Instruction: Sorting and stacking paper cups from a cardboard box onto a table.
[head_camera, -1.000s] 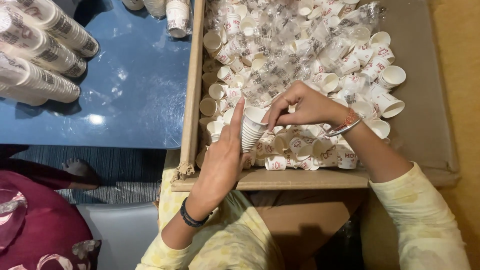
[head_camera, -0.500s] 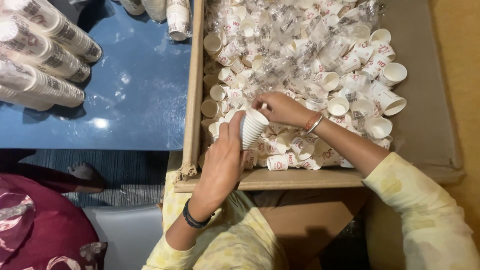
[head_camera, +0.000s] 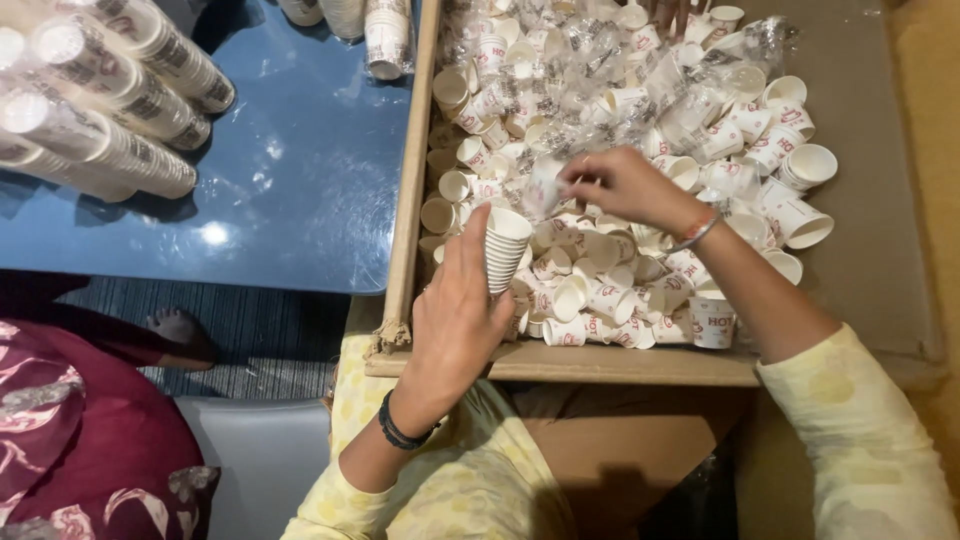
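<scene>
Since half a second ago the right hand (head_camera: 625, 185) has left the nested cup stack (head_camera: 503, 250) and moved up toward frame centre, its grip now pinching a single loose paper cup (head_camera: 545, 187) out of the heap. The left hand (head_camera: 455, 315) keeps its grip closed around the stack, low and left of centre, open end up. Both sit over the cardboard box (head_camera: 880, 250) of cups; sleeved cup rolls (head_camera: 110, 110) lie on the blue counter (head_camera: 300, 190), upper left.
</scene>
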